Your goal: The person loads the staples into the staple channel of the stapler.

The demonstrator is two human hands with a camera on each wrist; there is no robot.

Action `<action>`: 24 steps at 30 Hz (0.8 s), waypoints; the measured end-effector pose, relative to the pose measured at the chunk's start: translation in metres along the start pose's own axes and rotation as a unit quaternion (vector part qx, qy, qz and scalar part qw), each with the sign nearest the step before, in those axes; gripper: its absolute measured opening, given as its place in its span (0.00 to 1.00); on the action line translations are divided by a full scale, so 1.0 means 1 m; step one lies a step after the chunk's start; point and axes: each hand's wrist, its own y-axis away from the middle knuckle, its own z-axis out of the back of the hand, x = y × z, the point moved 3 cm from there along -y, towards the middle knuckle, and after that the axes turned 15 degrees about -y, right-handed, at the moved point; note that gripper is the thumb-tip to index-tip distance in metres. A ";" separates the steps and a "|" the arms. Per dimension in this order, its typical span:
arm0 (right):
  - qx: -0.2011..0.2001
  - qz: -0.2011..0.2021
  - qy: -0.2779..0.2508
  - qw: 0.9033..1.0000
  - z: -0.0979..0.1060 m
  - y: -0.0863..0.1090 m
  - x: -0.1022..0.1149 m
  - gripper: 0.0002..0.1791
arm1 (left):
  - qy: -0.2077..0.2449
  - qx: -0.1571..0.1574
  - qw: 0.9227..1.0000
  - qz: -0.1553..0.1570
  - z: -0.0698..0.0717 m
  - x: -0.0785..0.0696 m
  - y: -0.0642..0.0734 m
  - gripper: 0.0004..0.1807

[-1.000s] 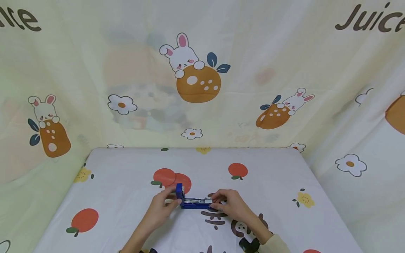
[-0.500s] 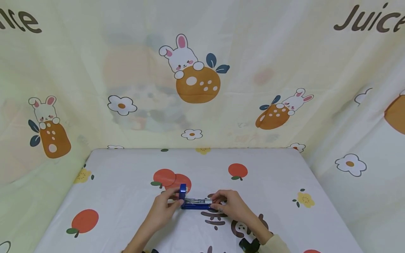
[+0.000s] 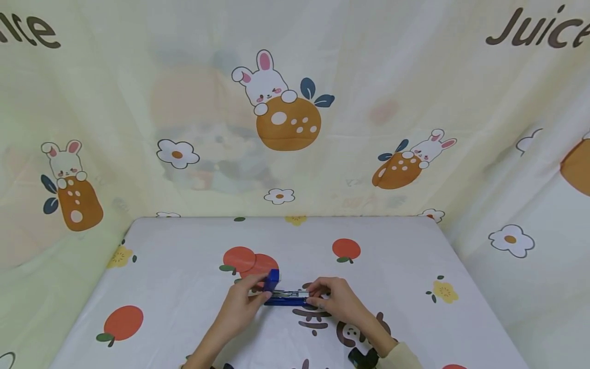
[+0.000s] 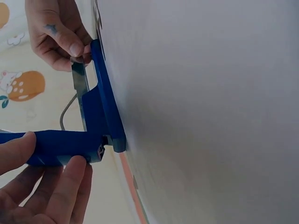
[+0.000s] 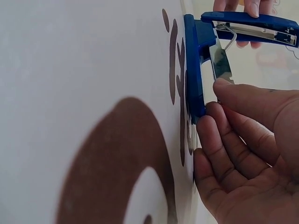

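A blue stapler (image 3: 287, 302) stands on the tablecloth with its top arm (image 4: 63, 145) swung up, roughly square to the base (image 5: 194, 70). My left hand (image 3: 237, 306) holds that raised arm between thumb and fingers. At the opposite end, my right hand (image 3: 340, 301) pinches the front of the metal staple magazine (image 5: 220, 63), its thumb on top and fingertips at the nose of the base. A bent metal wire (image 4: 65, 112) links the magazine to the raised arm. Whether staples lie inside the magazine I cannot tell.
The white tablecloth (image 3: 392, 287) is printed with fruit and flowers. A patterned curtain (image 3: 322, 169) rises behind the table's far edge and along both sides. A dark object (image 3: 363, 357) sits at my right wrist.
The stapler's top arm has tilted to the right, over the base, and my left hand has moved slightly right with it. My right hand stays in place at the front end.
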 end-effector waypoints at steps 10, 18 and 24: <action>0.002 -0.004 0.001 1.000 0.001 0.001 -0.001 0.08 | -0.017 -0.013 1.000 -0.016 -0.003 -0.003 0.001 0.21; 0.003 -0.004 0.004 1.000 0.001 -0.001 -0.002 0.08 | -0.037 -0.017 0.999 -0.017 -0.006 -0.003 -0.001 0.21; 0.000 -0.007 0.011 1.000 0.002 -0.001 -0.002 0.07 | -0.053 -0.024 0.998 -0.019 -0.008 -0.005 -0.003 0.21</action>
